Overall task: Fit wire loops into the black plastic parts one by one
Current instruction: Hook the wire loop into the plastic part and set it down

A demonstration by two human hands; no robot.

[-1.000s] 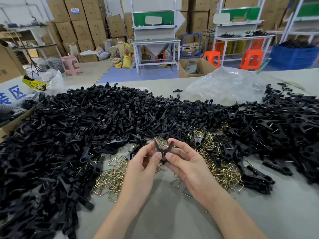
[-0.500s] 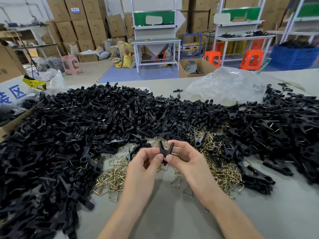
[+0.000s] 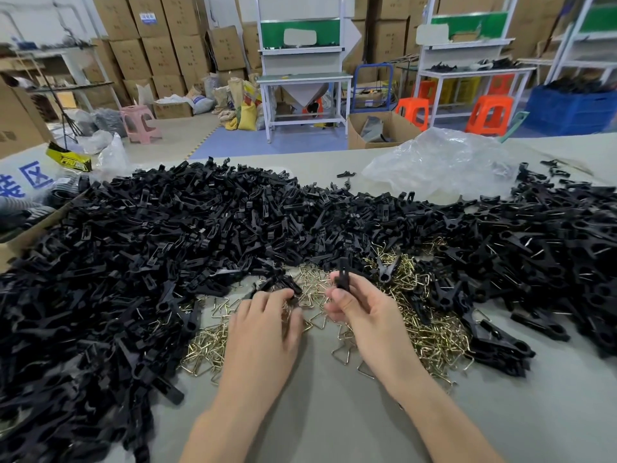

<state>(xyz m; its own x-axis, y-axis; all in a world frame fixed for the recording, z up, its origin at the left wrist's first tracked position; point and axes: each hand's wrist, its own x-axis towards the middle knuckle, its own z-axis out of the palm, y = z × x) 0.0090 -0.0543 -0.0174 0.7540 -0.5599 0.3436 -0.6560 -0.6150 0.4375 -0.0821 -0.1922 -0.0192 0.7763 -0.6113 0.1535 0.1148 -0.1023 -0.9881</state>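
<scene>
My right hand (image 3: 360, 309) pinches a black plastic part (image 3: 343, 279) upright between thumb and fingers, just above the brass wire loops (image 3: 430, 332). My left hand (image 3: 263, 325) lies palm down on the loops, fingertips reaching among them near a black part (image 3: 283, 283); its motion blur hides whether it holds a loop. A huge heap of black plastic parts (image 3: 140, 262) covers the table's left and back, and another heap (image 3: 547, 248) fills the right.
Grey tabletop (image 3: 327, 412) lies bare in front of me. A crumpled clear plastic bag (image 3: 440, 162) sits at the back right. A cardboard box edge (image 3: 23, 238) borders the left. Workbenches, stools and stacked cartons stand beyond the table.
My left hand let go of the black part and dropped down onto the wire loops. My right hand alone keeps the part, now turned upright and shifted slightly right.
</scene>
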